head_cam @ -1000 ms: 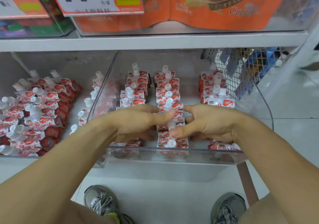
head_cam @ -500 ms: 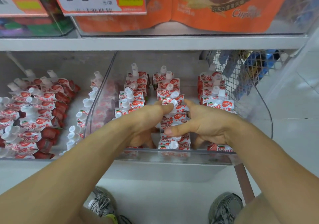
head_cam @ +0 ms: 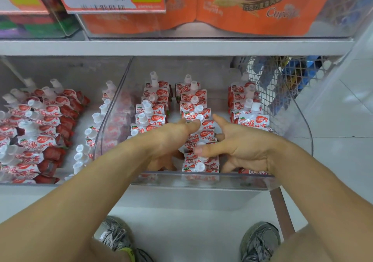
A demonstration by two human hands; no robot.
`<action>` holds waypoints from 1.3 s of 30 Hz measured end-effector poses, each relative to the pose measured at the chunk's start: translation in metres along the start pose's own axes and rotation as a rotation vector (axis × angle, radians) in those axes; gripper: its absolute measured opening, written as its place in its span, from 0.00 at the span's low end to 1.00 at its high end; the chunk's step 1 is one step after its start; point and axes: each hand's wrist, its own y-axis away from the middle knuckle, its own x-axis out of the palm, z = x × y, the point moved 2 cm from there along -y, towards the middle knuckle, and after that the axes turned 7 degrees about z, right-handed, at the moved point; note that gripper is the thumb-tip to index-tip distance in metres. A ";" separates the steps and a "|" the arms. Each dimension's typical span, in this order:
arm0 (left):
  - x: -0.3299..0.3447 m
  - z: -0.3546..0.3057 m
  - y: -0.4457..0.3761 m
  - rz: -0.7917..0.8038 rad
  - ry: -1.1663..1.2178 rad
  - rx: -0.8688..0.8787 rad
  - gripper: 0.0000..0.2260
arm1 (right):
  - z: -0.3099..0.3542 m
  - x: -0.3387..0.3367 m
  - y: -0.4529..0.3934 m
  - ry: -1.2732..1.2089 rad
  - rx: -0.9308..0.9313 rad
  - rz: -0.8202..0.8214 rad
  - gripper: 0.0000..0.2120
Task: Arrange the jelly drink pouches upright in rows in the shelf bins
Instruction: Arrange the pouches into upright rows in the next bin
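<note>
We flank the middle row of pouches (head_cam: 198,138) running front-to-back between our loose, ungripping left hand (head_cam: 169,138) and right hand (head_cam: 240,146).

Both hands are reaching into the clear right bin (head_cam: 298,124), flanking the middle row of pouches (head_cam: 198,140). The left hand (head_cam: 167,140) is touching a white cap (head_cam: 199,117) with a fingertip; the right hand (head_cam: 240,146) is laying its thumb across the near pouches. Upright rows are standing left (head_cam: 150,108) and right (head_cam: 245,104). The left bin (head_cam: 66,69) is holding leaning pouches (head_cam: 36,124).
</note>
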 end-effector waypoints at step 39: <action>-0.031 -0.056 -0.056 -0.232 0.318 0.387 0.16 | 0.037 -0.056 -0.073 -0.098 -0.042 -0.227 0.16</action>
